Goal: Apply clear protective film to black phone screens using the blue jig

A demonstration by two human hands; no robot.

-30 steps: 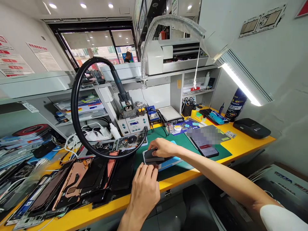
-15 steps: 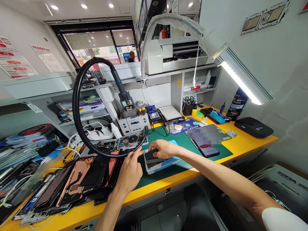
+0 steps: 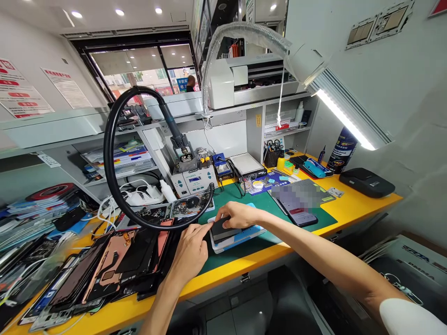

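A dark flat phone-like slab (image 3: 220, 232) lies over a white and blue flat box (image 3: 240, 241) on the green mat. My right hand (image 3: 239, 215) grips the slab from its far side, fingers curled over the edge and thumb on top. From the left, my left hand (image 3: 192, 249) reaches in with its index finger stretched out, the fingertip at the slab's upper left corner. Its other fingers are partly folded, and nothing shows in the palm. The slab's far right part is hidden under my right hand.
Left of my hands lies a pile of phone parts (image 3: 111, 260). A black hose (image 3: 110, 153) loops down from a hot-air station (image 3: 193, 181). Right of them a lit phone (image 3: 302, 215) rests on the mat (image 3: 321, 218). A lamp (image 3: 345, 116) hangs above.
My left hand has shifted right, bringing its index fingertip from just beside the slab to its corner. My right hand stays on the slab. The view has shifted slightly.
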